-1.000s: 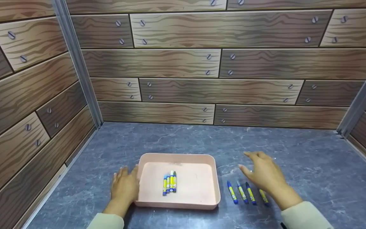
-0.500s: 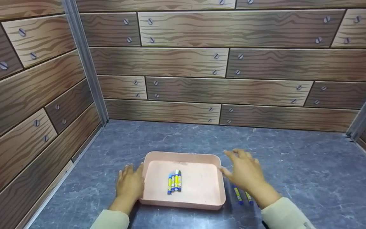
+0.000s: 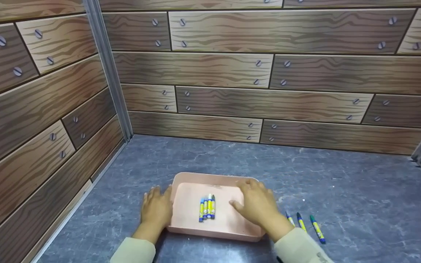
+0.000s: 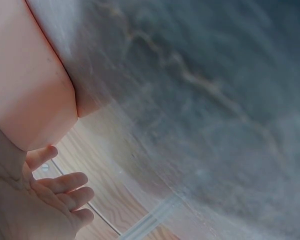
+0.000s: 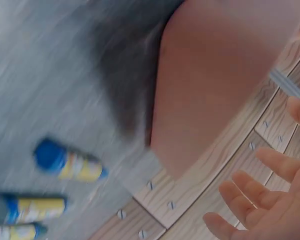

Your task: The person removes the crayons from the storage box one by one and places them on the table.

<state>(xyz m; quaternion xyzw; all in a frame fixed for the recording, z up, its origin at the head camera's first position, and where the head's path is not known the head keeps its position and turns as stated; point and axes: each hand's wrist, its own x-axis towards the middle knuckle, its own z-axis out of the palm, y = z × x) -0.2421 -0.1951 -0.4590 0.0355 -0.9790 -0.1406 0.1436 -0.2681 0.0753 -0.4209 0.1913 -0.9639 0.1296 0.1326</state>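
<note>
- Steadying the tray, probably: left hand, fingers loosely extended, nine o'clock.
- Right hand hovers, empty, fingers apart, three o'clock.
- Inside, crayons align, seemingly for neatness.

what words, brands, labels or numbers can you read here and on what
No text is readable.
Crayons in the tray: wrapper marks too small.
Loose crayons: wrapper marks too small in the head view, blurred in the right wrist view.
Right sleeve: a small mark, too unclear to tell.
Wall: no writing seen.
</note>
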